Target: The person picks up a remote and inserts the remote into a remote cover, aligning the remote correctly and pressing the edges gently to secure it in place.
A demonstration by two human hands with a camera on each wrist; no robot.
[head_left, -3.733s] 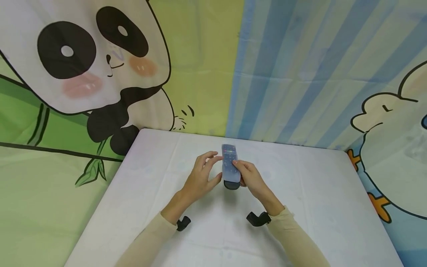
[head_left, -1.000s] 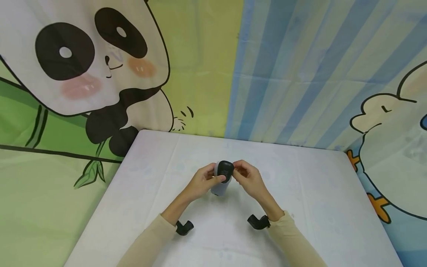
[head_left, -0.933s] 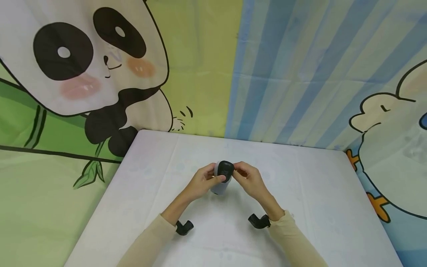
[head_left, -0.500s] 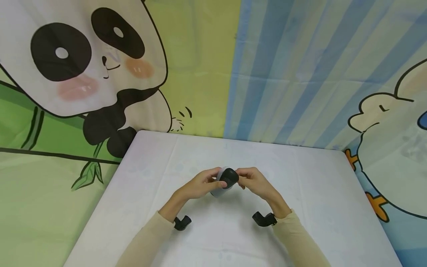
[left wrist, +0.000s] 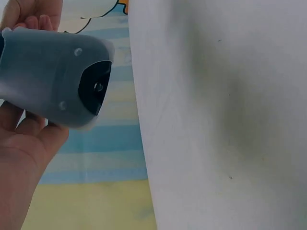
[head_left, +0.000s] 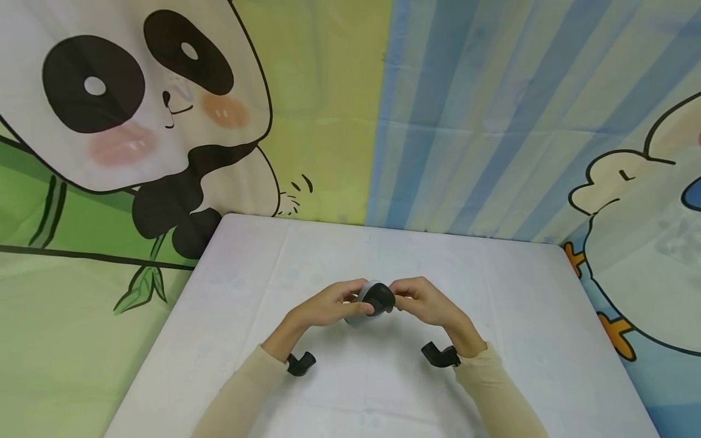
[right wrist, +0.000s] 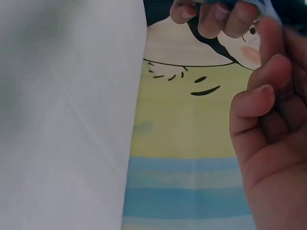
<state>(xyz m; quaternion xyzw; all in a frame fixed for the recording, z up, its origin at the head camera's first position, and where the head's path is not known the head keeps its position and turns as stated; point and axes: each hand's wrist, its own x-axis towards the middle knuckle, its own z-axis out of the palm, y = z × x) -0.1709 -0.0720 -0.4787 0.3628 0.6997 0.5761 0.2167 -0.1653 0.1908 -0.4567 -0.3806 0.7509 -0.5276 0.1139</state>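
A dark remote control [head_left: 378,298] in a translucent bluish silicone sleeve [left wrist: 48,76] is held just above the white table [head_left: 246,286], its dark end toward me. My left hand [head_left: 327,304] grips it from the left, fingers curled round the sleeved body; the left wrist view shows the palm [left wrist: 19,158] under the sleeve. My right hand [head_left: 424,302] pinches the sleeve [right wrist: 263,8] at the remote's right side, fingers curled [right wrist: 268,120]. The remote's buttons are hidden.
Cartoon cloth hangs behind the table: a panda [head_left: 126,91] on green at the left, blue stripes [head_left: 493,121] and a duck at the right. Black camera mounts [head_left: 301,363] sit on both wrists. The table's far edge [head_left: 383,226] meets the cloth.
The remote, earlier held upright with its buttons facing me, has turned end-on. Both hands have sunk lower toward the table, still holding it.
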